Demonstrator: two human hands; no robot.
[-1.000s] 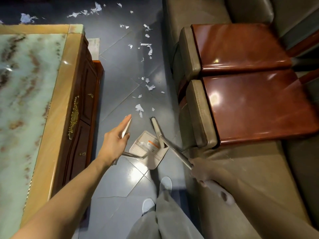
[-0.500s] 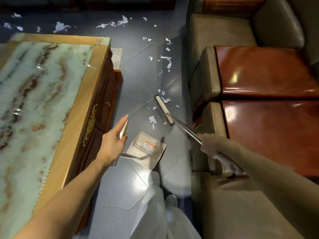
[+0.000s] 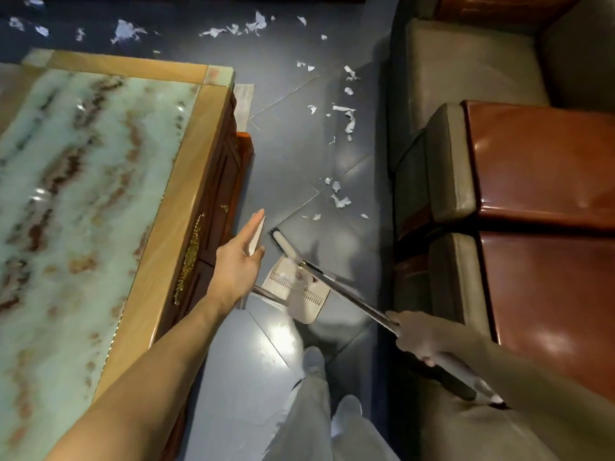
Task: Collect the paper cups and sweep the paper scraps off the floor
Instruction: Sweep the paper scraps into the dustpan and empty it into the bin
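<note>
- Your left hand (image 3: 238, 264) pinches the white grip of the dustpan (image 3: 301, 306) between thumb and straight fingers. The grip pokes out past your fingertips toward 12 o'clock.
- The dustpan sits on the dark tiled floor (image 3: 293, 151), at about 3 o'clock from that hand, just beside it. Its thin metal rod runs back under your wrist.
- Your right hand (image 3: 417, 337) is clenched around the shaft of the broom (image 3: 349, 296). The shaft slants from that hand up toward 10 o'clock.
- The broom's head lies at the far edge of the dustpan, at 12 o'clock from it and right next to your left fingertips. It is too blurred to tell whether anything lies in the pan.
- The nearest paper scraps (image 3: 340, 200) lie on the floor at about 1 o'clock from the broom's head, a little apart from it.
- More scraps trail away toward 12 o'clock, between the table and the sofa, and along the top of the view.
- The marble-topped table (image 3: 100, 181) fills the 9 o'clock side, and your left forearm runs alongside its wooden edge.
- The grey sofa (image 3: 466, 68) with red-brown cushions (image 3: 539, 161) fills the 3 o'clock side.
</note>
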